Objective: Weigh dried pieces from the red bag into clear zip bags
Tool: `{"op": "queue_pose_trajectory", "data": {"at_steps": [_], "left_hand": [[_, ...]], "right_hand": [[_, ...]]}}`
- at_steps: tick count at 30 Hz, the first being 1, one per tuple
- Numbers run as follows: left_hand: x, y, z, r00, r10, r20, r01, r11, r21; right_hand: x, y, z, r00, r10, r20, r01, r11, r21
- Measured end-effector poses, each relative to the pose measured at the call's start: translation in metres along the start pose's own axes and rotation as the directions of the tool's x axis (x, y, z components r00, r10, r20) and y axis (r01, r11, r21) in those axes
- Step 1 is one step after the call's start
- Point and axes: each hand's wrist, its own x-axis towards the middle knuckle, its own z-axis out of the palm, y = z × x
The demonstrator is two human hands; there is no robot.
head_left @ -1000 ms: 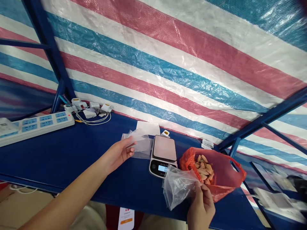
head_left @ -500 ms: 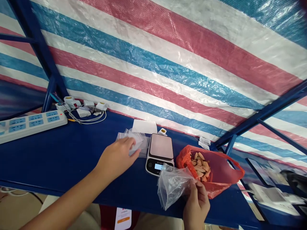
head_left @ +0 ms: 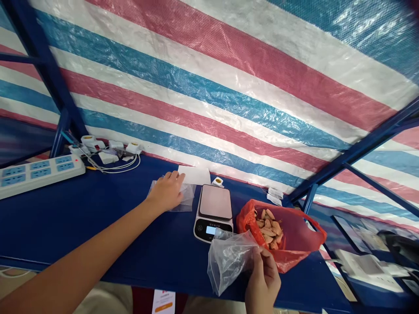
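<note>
My right hand (head_left: 264, 279) pinches the edge of a clear plastic bag (head_left: 229, 261), which hangs loosely puffed out in front of the scale. Over a small stack of clear flat bags (head_left: 188, 201) lies my left hand (head_left: 167, 191), palm down and fingers stretched out towards a white sheet of paper (head_left: 195, 175). A digital kitchen scale (head_left: 216, 203) with a lit display stands between my hands, its platform bare. To its right sits an open red plastic bag (head_left: 296, 222) holding brownish-pink dried pieces (head_left: 270, 229).
A white power strip (head_left: 42, 172) lies at the left, with several chargers and cables (head_left: 114, 152) behind it. A small white adapter (head_left: 217, 181) stands behind the scale. White packets (head_left: 275, 196) lie at the back right. Striped tarp (head_left: 209, 96) closes the rear.
My left hand has moved back and flattened over the stack of clear bags. My right hand still holds the clear bag. The view has shifted slightly.
</note>
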Motion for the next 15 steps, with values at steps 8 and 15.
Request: {"op": "queue_pose_trajectory", "data": {"at_steps": [8,15], "left_hand": [[0.060,-0.019,-0.012,0.888,0.250,0.386,-0.222,0.968,-0.116],[0.061,-0.027,-0.031,0.884,0.348,0.312,-0.313,0.937,-0.157]], "right_hand": [[0.001,0.005,-0.002,0.999,0.041,0.024,-0.041,0.999,0.011],[0.000,0.000,0.000,1.000,-0.010,0.012,0.010,1.000,-0.010]]}}
